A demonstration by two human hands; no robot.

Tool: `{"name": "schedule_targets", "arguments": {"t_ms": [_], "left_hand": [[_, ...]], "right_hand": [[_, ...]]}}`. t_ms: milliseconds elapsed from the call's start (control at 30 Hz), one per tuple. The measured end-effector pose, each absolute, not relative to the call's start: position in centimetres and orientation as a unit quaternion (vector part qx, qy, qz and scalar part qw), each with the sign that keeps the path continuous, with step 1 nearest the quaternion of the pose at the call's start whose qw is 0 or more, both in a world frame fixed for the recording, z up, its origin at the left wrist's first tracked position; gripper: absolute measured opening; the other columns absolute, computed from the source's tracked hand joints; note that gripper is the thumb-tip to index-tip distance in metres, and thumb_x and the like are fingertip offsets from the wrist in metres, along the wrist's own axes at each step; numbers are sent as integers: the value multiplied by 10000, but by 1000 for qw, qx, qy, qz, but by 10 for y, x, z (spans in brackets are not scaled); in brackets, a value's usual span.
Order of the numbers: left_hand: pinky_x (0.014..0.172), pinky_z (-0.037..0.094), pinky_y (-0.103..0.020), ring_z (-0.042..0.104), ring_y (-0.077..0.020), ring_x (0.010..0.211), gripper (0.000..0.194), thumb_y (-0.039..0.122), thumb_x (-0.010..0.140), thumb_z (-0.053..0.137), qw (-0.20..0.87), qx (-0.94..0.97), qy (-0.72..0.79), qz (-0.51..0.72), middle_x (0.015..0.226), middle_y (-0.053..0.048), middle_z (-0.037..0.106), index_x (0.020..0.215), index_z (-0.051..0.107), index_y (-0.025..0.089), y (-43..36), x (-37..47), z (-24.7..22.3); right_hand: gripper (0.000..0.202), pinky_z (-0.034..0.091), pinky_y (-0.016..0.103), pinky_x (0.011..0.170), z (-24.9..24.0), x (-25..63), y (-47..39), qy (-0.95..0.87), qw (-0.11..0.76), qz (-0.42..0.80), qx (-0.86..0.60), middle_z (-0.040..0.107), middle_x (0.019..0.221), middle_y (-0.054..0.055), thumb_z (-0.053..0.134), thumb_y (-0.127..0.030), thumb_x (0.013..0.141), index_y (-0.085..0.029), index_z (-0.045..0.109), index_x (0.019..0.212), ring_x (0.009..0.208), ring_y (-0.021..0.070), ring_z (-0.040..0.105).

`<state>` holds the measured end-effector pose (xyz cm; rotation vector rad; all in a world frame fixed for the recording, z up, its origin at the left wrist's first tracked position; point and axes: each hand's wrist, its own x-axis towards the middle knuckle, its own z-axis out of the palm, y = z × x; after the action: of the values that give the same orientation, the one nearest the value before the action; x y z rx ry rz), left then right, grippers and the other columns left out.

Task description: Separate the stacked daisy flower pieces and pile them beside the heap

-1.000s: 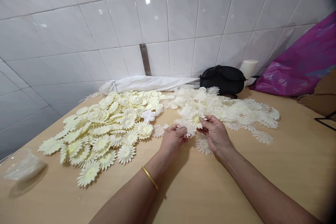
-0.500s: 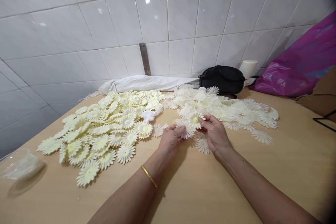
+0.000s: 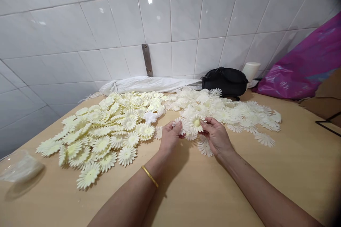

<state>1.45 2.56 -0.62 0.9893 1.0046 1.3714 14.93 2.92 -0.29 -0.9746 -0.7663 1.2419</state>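
Note:
Between thumb and fingers, my right hand (image 3: 217, 135) pinches a daisy-shaped flower piece with a yellow centre (image 3: 197, 123). My left hand (image 3: 171, 134), wearing a gold bangle (image 3: 149, 176) at the wrist, pinches a white flower piece (image 3: 178, 125) just to its left. The two pieces are held close together above the table; whether they touch I cannot tell. Under my right hand lies a loose white flower piece (image 3: 205, 146). A big heap of pale yellow flower pieces (image 3: 106, 131) spreads to the left, and a whiter heap (image 3: 239, 113) lies behind and right of my hands.
A clear plastic bag (image 3: 21, 168) rests at the table's left edge. Along the tiled wall are a white cloth (image 3: 151, 84), a black pouch (image 3: 225, 82) and a white bottle (image 3: 251, 71). A magenta bag (image 3: 301, 67) and a cardboard box (image 3: 329, 95) stand at the right.
My left hand has drawn slightly left and up with its white flower piece, widening the gap between my hands. The yellow-centred piece in my right hand has shifted a little left.

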Motion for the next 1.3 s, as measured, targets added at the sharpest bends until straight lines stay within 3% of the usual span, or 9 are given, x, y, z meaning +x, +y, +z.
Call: {"name": "schedule_targets", "arguments": {"t_ms": [167,267,333,467,567,667,867,1133,1300], "left_hand": [[516,368,-248,443,-106,474,405,479,731,492,386,521,508,567,455,17,422,483,444,162,24,11,-7],[727,395,-308,510,-175,793,222,386,727,540,200,585,531,580,769,-47,547,725,575,168,19,11,-4],[834,361,-339,464,-202,969,234,357,736,539,141,612,521,579,969,-82,528,879,588,179,14,14,-1],[739,397,-295,503,-170,857,257,372,751,520,270,622,477,560,896,-62,541,904,591,177,6,23,3],[581,369,-238,465,-114,618,232,367,748,520,430,570,439,546,631,-6,500,714,585,147,5,26,4],[504,305,-212,367,-72,500,280,367,699,579,526,506,404,552,499,33,411,554,510,137,8,25,3],[427,251,-203,315,-43,405,354,395,617,662,549,429,424,578,424,48,376,487,455,139,10,24,2],[451,383,-214,531,-107,479,325,416,586,679,671,324,379,549,543,15,521,643,516,140,15,21,5],[492,406,-234,513,-104,512,277,377,578,685,646,348,388,558,598,-4,561,649,570,135,19,17,1]], "right_hand": [[267,383,202,521,0,149,28,-361,633,553,-403,525,593,-44,754,-309,503,-178,566,641,549,78,460],[246,374,206,556,0,148,26,-390,621,551,-397,531,622,-35,744,-313,524,-173,585,648,572,78,452],[230,362,208,562,-1,147,25,-415,619,533,-402,523,632,-34,729,-322,552,-175,588,659,577,80,438],[199,337,215,550,-4,145,23,-477,604,495,-403,503,644,-34,684,-341,618,-187,583,694,584,89,417],[190,328,220,549,-4,143,20,-520,591,465,-406,513,671,-28,659,-352,646,-190,586,713,591,95,416],[183,324,222,546,-3,142,18,-541,585,446,-407,511,665,-27,652,-351,654,-191,582,711,588,99,413],[194,324,215,523,-4,137,15,-533,578,459,-412,486,603,-33,633,-363,673,-186,555,659,564,96,410],[290,422,226,496,-4,147,27,-349,649,518,-434,522,584,-57,703,-387,563,-201,498,648,497,89,497],[311,444,233,512,3,150,29,-322,660,524,-431,533,590,-65,728,-374,515,-201,502,638,497,85,510]]}}
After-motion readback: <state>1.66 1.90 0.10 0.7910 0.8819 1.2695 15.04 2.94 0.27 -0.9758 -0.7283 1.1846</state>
